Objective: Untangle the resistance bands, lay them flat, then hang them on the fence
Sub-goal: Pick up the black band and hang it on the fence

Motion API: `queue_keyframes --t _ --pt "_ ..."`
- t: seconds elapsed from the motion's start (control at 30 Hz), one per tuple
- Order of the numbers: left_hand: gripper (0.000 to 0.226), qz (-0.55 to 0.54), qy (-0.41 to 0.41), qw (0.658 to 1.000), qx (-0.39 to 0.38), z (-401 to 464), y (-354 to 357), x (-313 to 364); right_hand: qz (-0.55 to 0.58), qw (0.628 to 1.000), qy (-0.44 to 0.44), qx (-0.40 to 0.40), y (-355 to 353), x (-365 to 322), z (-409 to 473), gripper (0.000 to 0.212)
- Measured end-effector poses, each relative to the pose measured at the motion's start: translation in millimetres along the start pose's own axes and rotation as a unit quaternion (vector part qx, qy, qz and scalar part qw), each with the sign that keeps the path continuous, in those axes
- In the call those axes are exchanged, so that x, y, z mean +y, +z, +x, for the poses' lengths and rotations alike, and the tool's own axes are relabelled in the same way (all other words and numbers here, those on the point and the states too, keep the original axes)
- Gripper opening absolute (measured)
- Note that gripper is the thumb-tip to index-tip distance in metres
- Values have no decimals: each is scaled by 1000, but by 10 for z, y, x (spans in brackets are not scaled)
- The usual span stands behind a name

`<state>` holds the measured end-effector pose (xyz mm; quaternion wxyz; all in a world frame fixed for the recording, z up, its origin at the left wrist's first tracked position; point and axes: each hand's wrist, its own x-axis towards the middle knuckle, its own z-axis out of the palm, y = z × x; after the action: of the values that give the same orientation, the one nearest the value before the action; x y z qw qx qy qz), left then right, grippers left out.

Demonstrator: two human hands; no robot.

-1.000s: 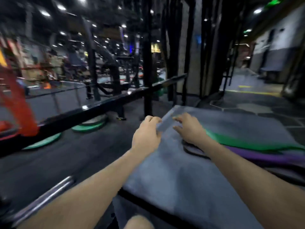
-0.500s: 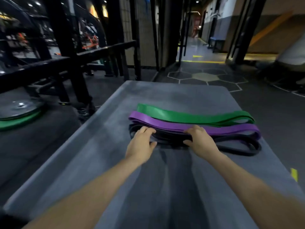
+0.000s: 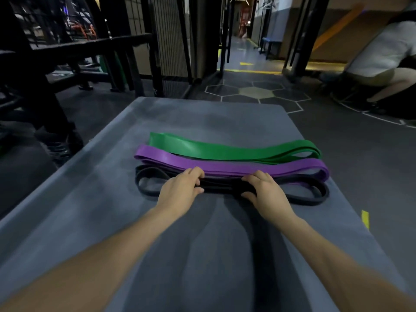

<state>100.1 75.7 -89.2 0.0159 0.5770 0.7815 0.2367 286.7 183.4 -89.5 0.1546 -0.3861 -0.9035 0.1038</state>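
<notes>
Resistance bands lie side by side on the grey mat (image 3: 94, 199), at about 12 o'clock from the wearer: green band (image 3: 225, 149) farthest, purple band (image 3: 225, 165) next, black band (image 3: 148, 186) nearest. Laid flat and parallel, they appear already untangled. The left hand (image 3: 180, 190) and right hand (image 3: 265, 192) both curl their fingers around the black band's middle, probably to gather it for lifting toward the dark fence rail (image 3: 90, 45) at 10 o'clock. No brand, label or writing is legible.
</notes>
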Motion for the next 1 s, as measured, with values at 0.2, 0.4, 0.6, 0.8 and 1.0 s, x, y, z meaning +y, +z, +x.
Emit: queue_keyframes --t 0.2,0.4,0.6,0.8,1.0 --pt "41 6 -22 997 -69 269 -58 -18 44 999 10 -4 -25 46 109 48" --pt "27 124 20 991 -46 323 -56 16 24 999 -5 -36 -5 86 175 43" --pt "22 78 26 994 -66 199 -77 8 -49 997 -48 45 24 64 88 30" --pt "19 72 26 994 -75 100 -95 -24 -24 998 -24 -44 -79 -23 54 31" --pt "21 9 4 998 -60 -109 -470 -60 35 998 -34 -51 -369 -335 -24 27"
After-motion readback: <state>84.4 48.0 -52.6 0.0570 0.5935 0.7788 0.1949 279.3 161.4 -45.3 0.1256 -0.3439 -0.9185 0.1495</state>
